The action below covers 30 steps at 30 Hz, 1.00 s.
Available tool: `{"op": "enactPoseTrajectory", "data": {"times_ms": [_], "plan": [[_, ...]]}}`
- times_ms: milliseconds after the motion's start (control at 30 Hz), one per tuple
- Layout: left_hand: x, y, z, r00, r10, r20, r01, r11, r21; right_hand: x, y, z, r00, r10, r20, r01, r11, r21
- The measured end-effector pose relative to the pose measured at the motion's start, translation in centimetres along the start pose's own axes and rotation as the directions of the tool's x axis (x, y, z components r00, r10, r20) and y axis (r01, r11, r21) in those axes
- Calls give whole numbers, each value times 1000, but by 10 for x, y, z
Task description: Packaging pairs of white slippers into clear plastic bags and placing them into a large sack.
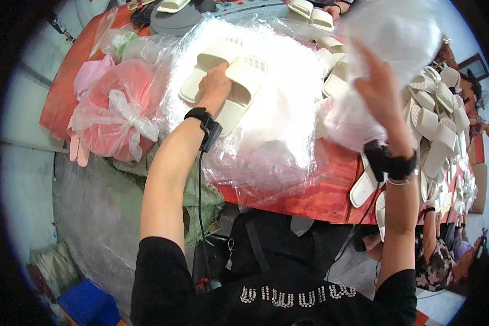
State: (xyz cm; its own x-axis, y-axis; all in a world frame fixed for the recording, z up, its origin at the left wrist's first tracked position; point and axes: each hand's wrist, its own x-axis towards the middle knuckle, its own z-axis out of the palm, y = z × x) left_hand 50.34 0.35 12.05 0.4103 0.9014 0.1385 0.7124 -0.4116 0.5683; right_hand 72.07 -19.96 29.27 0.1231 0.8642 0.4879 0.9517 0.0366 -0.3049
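On the red surface (304,198), the left hand (215,84) gripped a pair of cream foam slippers (228,81); the right hand (383,92), fingers (370,60) closed, lifted a clear plastic bag (388,38).

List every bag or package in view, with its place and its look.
Clear plastic bag: raised in the right hand, translucent white.
Stack of clear bags: flat on the red table, under the cream slippers the left hand grips.
Tied bag: table's left end, pink-red contents.

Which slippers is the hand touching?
The cream pair lying on the clear plastic sheets, under the left hand. The other slippers sit piled at the right.
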Motion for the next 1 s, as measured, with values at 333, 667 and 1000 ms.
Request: {"op": "enactPoseTrajectory", "data": {"times_ms": [333, 667, 1000], "plan": [[12, -44, -35, 970, -171, -173, -25, 636, -771, 4, -52, 153, 716, 76, 694, -203, 974, 103], [10, 3, -78, 987, 129, -98, -162, 790, -591, -25, -119, 201, 721, -34, 692, -59, 992, 110], [13, -30, -24, 941, 277, 195, -275, 961, -38, -121, -107, 91, 596, -453, 663, -527, 402, 748]]}}
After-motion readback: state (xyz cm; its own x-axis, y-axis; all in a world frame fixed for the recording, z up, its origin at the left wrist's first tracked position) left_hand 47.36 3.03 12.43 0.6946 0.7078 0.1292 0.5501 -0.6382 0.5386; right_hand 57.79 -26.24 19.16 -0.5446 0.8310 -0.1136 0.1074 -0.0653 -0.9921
